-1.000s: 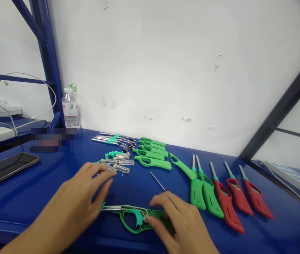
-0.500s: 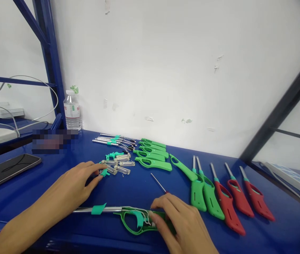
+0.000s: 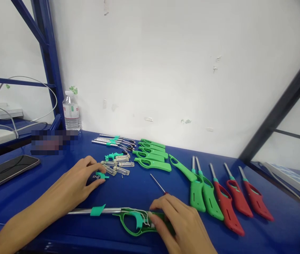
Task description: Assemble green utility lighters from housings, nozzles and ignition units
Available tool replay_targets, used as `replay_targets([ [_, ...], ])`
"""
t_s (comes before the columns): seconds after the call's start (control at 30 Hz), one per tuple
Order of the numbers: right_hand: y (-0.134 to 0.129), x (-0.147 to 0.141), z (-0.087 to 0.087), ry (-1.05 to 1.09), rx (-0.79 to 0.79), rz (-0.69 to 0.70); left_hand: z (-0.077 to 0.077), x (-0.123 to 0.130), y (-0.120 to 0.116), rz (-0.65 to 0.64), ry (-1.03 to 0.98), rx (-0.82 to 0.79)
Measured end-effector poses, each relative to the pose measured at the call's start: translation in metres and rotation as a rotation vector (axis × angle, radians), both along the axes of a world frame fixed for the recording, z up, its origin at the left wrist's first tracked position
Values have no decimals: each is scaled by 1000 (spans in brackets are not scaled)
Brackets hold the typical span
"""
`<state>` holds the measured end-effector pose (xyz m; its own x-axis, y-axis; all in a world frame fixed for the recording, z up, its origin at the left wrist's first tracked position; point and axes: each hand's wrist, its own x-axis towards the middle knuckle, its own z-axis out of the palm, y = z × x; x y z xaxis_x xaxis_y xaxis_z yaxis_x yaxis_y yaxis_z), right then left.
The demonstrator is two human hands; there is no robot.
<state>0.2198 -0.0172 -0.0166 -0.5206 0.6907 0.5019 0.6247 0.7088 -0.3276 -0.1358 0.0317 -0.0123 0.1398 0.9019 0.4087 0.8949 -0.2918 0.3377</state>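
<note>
My left hand [image 3: 82, 180] has thumb and forefinger around a small teal plastic part [image 3: 101, 175], left of several clear fuel tubes [image 3: 122, 170]. In my right hand [image 3: 183, 222] is the handle end of an opened green lighter shell [image 3: 132, 231], lying at the table's front edge. Inside that shell are a teal trigger [image 3: 139, 219] and thin pale wires. A metal tube [image 3: 113, 211] with a teal piece on it runs left from the shell, passing near my left forearm. Beyond my right fingers lies a screwdriver [image 3: 157, 183], its handle partly hidden.
Green shell halves [image 3: 154, 164] and metal rods with wires [image 3: 107, 142] lie near the wall. Green lighters [image 3: 198, 197] and red lighters [image 3: 231, 215] rest at right. On the left are a phone [image 3: 9, 171] and a water bottle [image 3: 71, 112].
My left hand has shifted slightly left, bringing the small teal part away from the clear tubes. My right hand stays on the green shell.
</note>
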Motion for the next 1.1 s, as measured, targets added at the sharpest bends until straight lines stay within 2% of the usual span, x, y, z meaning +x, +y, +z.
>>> replay_targets([
  [0.13,1,0,-1,6,4,8,1,-2,0,-12,-4,2],
  [0.4,2,-1,-1,7,-15,6,19,-14,-9,29,-8,-13],
  [0.67,4,0,-2,16,25,31,9,-16,0,47,-14,-80],
  [0.77,5,-6,1,69,127,39,4,-17,2,61,-25,-89],
  [0.87,8,-22,18,154,276,29,0,-17,4,61,-22,-98],
  [0.93,10,-37,37,130,284,50,-3,-18,4,53,-17,-98],
  [1.0,15,-51,58,-44,211,18,-4,-19,4,44,-14,-96],
  [1.07,24,-63,77,-366,160,-4,-5,-19,4,35,-15,-97],
  [1.1,30,-69,84,-423,149,5,-6,-19,5,30,-17,-97],
])
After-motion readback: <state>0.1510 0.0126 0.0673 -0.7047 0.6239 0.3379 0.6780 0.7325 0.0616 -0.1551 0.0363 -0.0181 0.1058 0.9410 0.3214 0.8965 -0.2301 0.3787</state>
